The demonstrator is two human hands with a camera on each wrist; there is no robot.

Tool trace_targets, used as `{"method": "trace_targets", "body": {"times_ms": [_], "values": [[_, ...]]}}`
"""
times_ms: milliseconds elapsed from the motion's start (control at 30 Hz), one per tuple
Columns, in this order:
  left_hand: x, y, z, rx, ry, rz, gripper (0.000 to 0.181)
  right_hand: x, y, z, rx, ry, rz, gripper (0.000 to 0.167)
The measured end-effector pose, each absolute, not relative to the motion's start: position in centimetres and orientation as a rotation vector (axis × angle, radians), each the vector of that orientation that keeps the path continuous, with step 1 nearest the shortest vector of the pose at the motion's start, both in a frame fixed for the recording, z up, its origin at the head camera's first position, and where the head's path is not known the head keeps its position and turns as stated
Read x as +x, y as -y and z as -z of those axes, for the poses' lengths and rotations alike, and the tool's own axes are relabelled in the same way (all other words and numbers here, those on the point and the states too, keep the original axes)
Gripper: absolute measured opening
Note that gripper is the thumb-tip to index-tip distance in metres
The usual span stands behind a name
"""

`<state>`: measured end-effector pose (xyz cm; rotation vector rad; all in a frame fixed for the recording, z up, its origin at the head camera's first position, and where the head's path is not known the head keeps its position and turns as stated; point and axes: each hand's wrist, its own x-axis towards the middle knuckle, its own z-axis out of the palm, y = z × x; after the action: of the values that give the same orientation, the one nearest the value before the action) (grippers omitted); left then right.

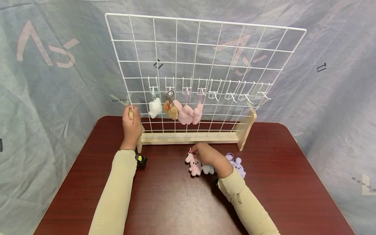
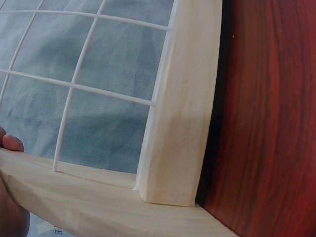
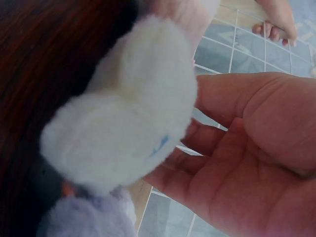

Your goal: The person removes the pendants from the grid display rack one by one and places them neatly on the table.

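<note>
My left hand (image 1: 131, 125) grips the left wooden upright of a white wire-grid stand (image 1: 188, 138). In the left wrist view its fingers (image 2: 12, 143) show at the edge of that wood. My right hand (image 1: 207, 155) is down at the table, fingers curled at the top of a pink plush keychain (image 1: 195, 165) beside its strap. They appear to pinch it, though the white plush keychain (image 3: 143, 94) hides the fingertips in the right wrist view. That white plush (image 1: 208, 169) lies below my right hand. Purple plush keychains (image 1: 238, 168) are right of my wrist.
Several white hooks run across the grid. A white plush (image 1: 155, 107), a brown one (image 1: 171, 110) and pink ones (image 1: 185, 115) hang from the left hooks. Bare hooks (image 1: 231, 97) continue to the right. Behind the dark red table (image 1: 164, 199) hangs a grey curtain (image 1: 73, 81).
</note>
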<state>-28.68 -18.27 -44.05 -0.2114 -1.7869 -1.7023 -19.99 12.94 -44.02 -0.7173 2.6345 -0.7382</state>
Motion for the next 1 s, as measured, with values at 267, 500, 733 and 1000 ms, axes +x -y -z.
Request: {"method": "trace_targets", "body": {"times_ms": [267,500,733,1000], "values": [[-28.8,18.6,44.3,-0.243,1.788,1.679,0.026,-20.0,-12.8,43.9,-0.61,-2.676,0.746,0.025],[-28.7,18.6,44.3,-0.24,1.795,1.687,0.028,-20.2,-12.5,43.7,-0.549,-2.784,0.877,0.029],[-28.6,18.5,44.2,-0.226,1.794,1.693,0.025,-20.4,-11.9,42.6,-0.362,-2.9,1.31,0.05],[-28.5,18.4,44.1,-0.255,1.797,1.68,0.029,-21.0,-11.2,41.3,-0.306,-2.913,1.847,0.054]]}}
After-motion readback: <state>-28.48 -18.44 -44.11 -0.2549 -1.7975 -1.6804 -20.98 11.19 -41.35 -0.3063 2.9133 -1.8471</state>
